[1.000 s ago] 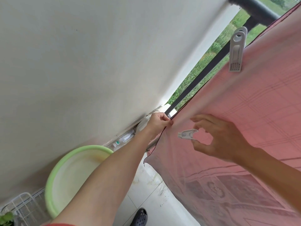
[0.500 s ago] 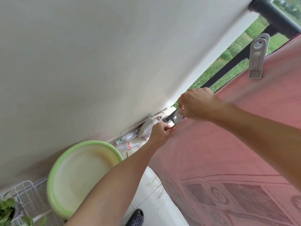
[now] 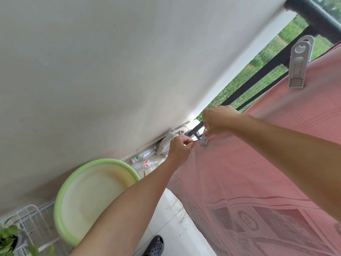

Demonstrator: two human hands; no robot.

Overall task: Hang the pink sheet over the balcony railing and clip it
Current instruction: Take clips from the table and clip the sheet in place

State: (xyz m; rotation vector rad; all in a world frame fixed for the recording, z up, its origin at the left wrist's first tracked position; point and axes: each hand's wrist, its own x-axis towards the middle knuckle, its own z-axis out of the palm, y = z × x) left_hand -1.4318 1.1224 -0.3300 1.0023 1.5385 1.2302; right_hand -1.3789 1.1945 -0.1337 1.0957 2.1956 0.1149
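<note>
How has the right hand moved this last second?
Yes: the right hand, holding the clip, went toward the wall, across the sheet to its edge beside the left hand.

The sheet (image 3: 221, 182) covered most of the railing (image 3: 317, 15) and ran off the right edge; the shoe (image 3: 155, 246) was cropped below.

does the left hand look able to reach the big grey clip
Probably not: the left hand pinches the pink sheet, and the right hand, holding a small clip, lies between it and the big grey clip.
</note>
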